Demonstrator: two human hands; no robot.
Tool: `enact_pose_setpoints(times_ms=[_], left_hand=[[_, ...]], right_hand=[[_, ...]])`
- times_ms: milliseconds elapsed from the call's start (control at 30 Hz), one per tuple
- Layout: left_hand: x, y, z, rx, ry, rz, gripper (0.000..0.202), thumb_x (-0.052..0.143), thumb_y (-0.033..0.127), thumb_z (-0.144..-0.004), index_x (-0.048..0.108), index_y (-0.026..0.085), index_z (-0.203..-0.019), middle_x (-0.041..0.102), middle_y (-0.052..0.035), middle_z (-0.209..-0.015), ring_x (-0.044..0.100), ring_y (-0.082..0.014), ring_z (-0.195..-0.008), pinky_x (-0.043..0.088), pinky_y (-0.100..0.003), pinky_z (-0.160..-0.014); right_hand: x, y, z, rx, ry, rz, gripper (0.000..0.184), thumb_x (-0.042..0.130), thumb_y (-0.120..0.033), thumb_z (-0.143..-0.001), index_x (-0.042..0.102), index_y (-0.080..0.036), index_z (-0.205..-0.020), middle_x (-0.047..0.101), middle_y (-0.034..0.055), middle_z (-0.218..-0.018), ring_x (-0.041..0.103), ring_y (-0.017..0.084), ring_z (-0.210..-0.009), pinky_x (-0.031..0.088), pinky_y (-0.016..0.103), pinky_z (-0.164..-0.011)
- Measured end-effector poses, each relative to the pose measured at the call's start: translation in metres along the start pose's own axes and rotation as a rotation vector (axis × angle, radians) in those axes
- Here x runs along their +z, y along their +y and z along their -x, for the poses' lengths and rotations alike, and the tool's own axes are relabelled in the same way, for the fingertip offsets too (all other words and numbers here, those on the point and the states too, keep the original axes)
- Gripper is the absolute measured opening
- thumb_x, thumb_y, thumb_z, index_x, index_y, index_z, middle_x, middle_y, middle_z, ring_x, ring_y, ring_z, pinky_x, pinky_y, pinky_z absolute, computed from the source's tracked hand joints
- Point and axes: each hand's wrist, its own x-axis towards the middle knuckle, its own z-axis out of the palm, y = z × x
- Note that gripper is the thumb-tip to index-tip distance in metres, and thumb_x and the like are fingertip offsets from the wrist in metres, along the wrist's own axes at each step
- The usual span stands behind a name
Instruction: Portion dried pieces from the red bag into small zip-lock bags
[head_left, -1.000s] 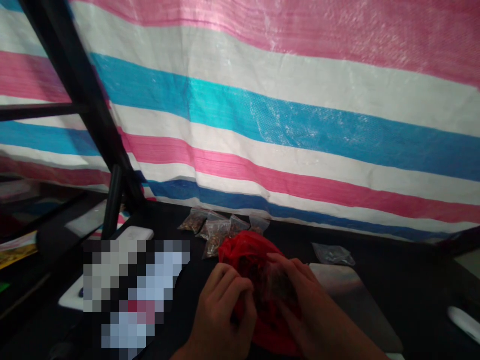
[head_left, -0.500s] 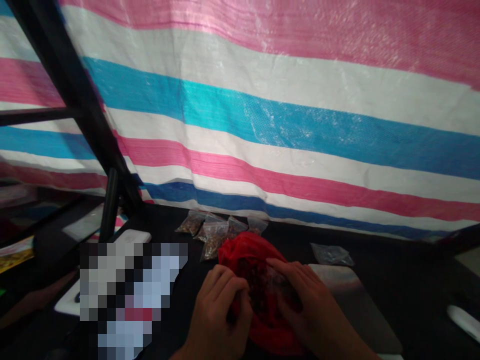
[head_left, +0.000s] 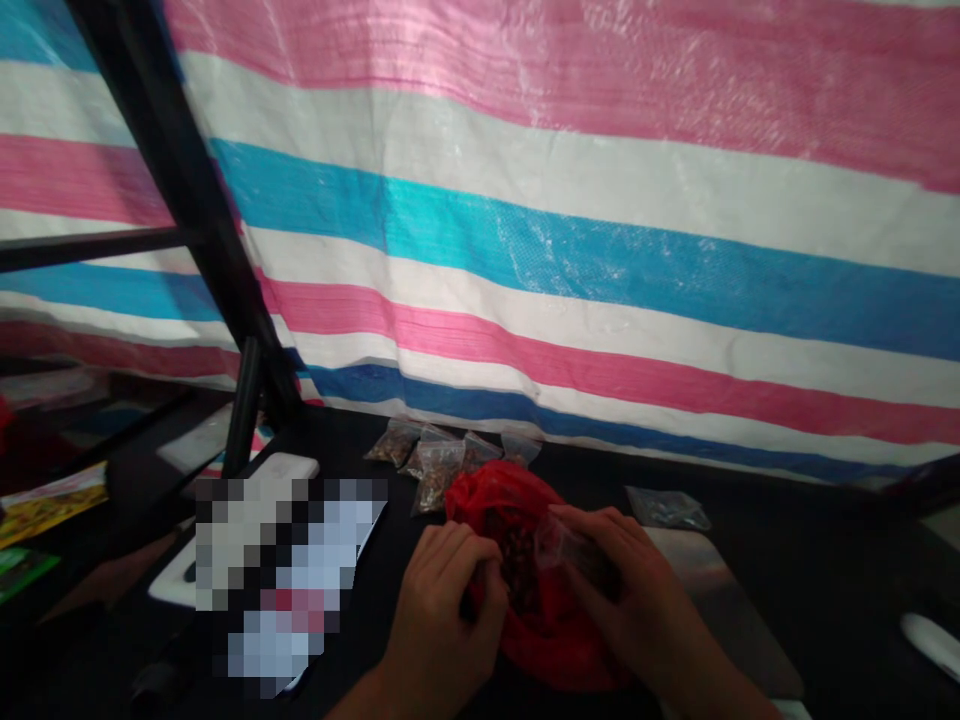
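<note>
A red plastic bag [head_left: 491, 493] full of dark brown bits lies open on the black table [head_left: 825, 540] in front of me. My left hand [head_left: 442, 605] is curled at the bag's left rim, fingers pinched over the contents. My right hand [head_left: 619, 590] grips a small clear pouch [head_left: 559, 540] held at the bag's mouth, partly filled with the same brown bits. Several filled small clear pouches [head_left: 439, 460] lie in a row just behind the red bag.
An empty clear pouch [head_left: 667, 508] lies to the right, beside a silvery flat scale plate [head_left: 720, 600]. A white object [head_left: 930, 640] sits at the far right. A blurred-out patch and white device [head_left: 281, 470] lie left. Black frame bars [head_left: 187, 200] and a striped tarp [head_left: 600, 250] stand behind.
The view has shifted slightly. My right hand has raised the small clear pouch at the bag's mouth, and my left fingers have moved closer to the brown contents.
</note>
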Motion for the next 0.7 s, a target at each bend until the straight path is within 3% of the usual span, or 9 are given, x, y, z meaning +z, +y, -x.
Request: enact_pose_setpoints(times_ms=[167, 300, 467, 567, 700], left_hand=[[0.0, 0.001, -0.001, 0.009, 0.009, 0.002, 0.021, 0.047, 0.004, -0.091, 0.057, 0.021, -0.083, 0.062, 0.001, -0.073, 0.057, -0.0153, -0.067, 0.042, -0.029, -0.064], [0.0, 0.003, 0.001, 0.005, -0.023, 0.007, 0.021, 0.047, 0.005, -0.092, 0.057, 0.022, -0.083, 0.061, 0.0014, -0.071, 0.056, -0.0151, -0.066, 0.043, -0.028, -0.062], [0.003, 0.002, 0.005, -0.007, -0.07, 0.008, 0.02, 0.048, 0.007, -0.093, 0.059, 0.023, -0.085, 0.063, 0.0011, -0.073, 0.059, -0.0147, -0.067, 0.047, -0.026, -0.061], [0.005, -0.001, 0.006, -0.014, -0.062, -0.014, 0.018, 0.051, 0.009, -0.093, 0.06, 0.023, -0.087, 0.065, 0.001, -0.074, 0.061, -0.0146, -0.066, 0.05, -0.024, -0.061], [0.003, -0.008, 0.006, -0.009, -0.068, -0.052, 0.015, 0.054, 0.011, -0.092, 0.061, 0.024, -0.09, 0.067, 0.0013, -0.076, 0.064, -0.0147, -0.067, 0.053, -0.023, -0.061]], right_hand=[[-0.044, 0.012, -0.002, 0.222, 0.037, -0.143, 0.034, 0.061, -0.04, -0.092, 0.067, -0.027, -0.123, 0.075, 0.008, -0.115, 0.072, 0.025, -0.101, 0.058, 0.04, -0.092], [-0.084, 0.044, 0.014, 0.268, -0.082, -0.128, 0.037, 0.068, -0.046, -0.086, 0.071, -0.026, -0.117, 0.077, 0.0091, -0.111, 0.073, 0.029, -0.104, 0.057, 0.043, -0.097], [-0.108, 0.071, 0.046, 0.318, -0.254, -0.057, 0.053, 0.073, -0.047, -0.085, 0.063, -0.034, -0.136, 0.064, 0.007, -0.142, 0.061, 0.032, -0.129, 0.047, 0.047, -0.111], [-0.112, 0.078, 0.051, 0.313, -0.157, -0.038, 0.06, 0.072, -0.049, -0.086, 0.056, -0.035, -0.142, 0.058, 0.0067, -0.147, 0.057, 0.032, -0.134, 0.044, 0.048, -0.114], [-0.111, 0.09, 0.043, 0.295, 0.096, 0.012, 0.032, 0.061, -0.043, -0.094, 0.068, -0.028, -0.12, 0.071, 0.0074, -0.121, 0.067, 0.028, -0.115, 0.052, 0.044, -0.103]])
